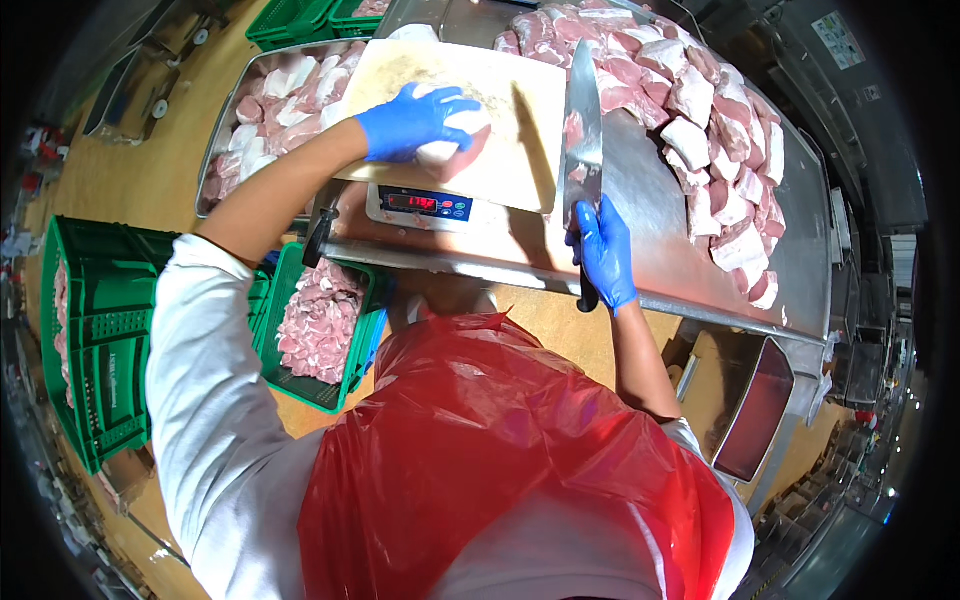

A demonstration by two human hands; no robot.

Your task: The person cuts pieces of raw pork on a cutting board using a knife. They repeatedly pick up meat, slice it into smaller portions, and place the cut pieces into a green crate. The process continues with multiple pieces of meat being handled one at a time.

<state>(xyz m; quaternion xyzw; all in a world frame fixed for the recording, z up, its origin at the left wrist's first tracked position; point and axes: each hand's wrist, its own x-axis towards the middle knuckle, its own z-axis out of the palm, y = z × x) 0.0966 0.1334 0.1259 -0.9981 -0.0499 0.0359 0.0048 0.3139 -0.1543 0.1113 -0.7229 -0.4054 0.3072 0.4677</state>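
My left hand [412,124], in a blue glove, grips a piece of raw meat [462,152] with a pale fat layer. The meat rests on a light cutting board [520,85]. Under the board's near edge shows a digital scale [425,204] with a lit red display. In my right hand [606,256], also blue-gloved, is the dark handle of a large knife [583,130]. Its broad blade points away from me, just right of the board, with meat scraps stuck to it.
A large heap of meat pieces [690,100] covers the steel table [630,165] at the far right. Left of the board stands a metal tray [208,165] of meat. Green crates [110,340] and a green bin [320,400] of small meat pieces sit lower left. Another dark handle [319,238] hangs at the table edge.
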